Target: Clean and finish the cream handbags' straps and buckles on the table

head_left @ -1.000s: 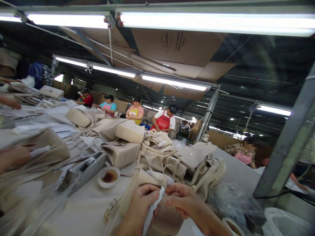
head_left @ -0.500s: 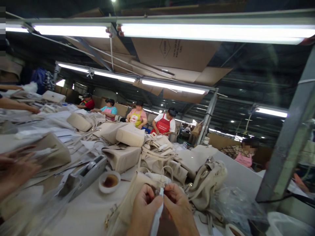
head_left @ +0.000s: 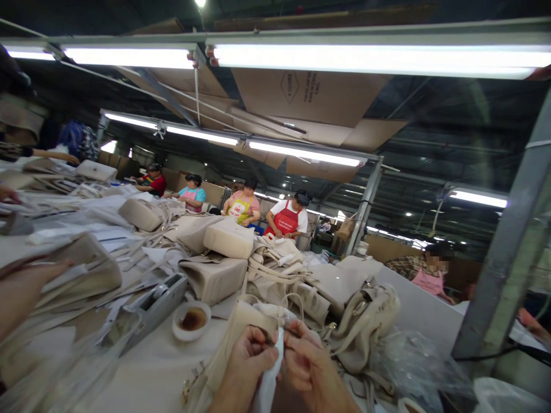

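Note:
Low in the middle, my left hand [head_left: 246, 362] is closed with thumb and fingers pinching a narrow white strip [head_left: 270, 380], which looks like soft wrapping paper. The strip hangs down between my hands, and its top reaches the beige handbag [head_left: 235, 328] in front of me. Beside it my right hand [head_left: 313, 362] is closed too, its thumb and forefinger pinched near the upper end of the strip. What lies inside those fingertips is too small to make out. The bag's thin strap loop [head_left: 295, 298] rises just beyond my fingers.
Beige bags [head_left: 213, 275] are heaped across the table. A tape dispenser [head_left: 155, 310] and a white bowl of brown liquid [head_left: 191, 320] stand to the left, near a co-worker's hand [head_left: 30, 287]. Clear plastic [head_left: 417, 361] and a metal post [head_left: 495, 275] are on the right.
My right hand has turned and its fingers have curled in more beside the strip. The strip's lower part has swung slightly left. At the left, the co-worker's hand has shifted.

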`<state>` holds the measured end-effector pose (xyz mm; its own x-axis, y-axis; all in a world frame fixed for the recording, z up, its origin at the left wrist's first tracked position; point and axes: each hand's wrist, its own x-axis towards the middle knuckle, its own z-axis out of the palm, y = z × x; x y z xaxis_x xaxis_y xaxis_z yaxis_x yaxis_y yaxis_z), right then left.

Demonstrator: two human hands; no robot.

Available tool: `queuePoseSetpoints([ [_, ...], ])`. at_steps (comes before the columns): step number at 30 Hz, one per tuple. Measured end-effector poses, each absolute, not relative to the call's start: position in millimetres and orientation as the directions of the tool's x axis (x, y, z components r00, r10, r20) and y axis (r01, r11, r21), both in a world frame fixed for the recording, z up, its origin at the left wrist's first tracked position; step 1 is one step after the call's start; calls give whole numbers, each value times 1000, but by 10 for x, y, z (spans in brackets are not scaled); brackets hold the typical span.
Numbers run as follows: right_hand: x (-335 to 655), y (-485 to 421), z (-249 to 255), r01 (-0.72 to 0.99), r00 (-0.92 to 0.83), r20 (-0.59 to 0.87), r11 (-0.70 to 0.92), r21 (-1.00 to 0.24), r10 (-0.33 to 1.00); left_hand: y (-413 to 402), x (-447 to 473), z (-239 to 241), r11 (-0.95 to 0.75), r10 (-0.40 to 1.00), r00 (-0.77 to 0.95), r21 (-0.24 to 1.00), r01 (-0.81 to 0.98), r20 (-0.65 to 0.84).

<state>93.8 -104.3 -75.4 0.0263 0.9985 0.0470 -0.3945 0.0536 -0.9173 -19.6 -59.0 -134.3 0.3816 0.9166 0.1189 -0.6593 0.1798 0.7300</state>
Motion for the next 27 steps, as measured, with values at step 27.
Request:
queuePoseSetpoints([
  [27,1016,-984,-874,-296,-31,212,193,-935,977,-675,-185,-1273,152,912,380,730,-667,158],
])
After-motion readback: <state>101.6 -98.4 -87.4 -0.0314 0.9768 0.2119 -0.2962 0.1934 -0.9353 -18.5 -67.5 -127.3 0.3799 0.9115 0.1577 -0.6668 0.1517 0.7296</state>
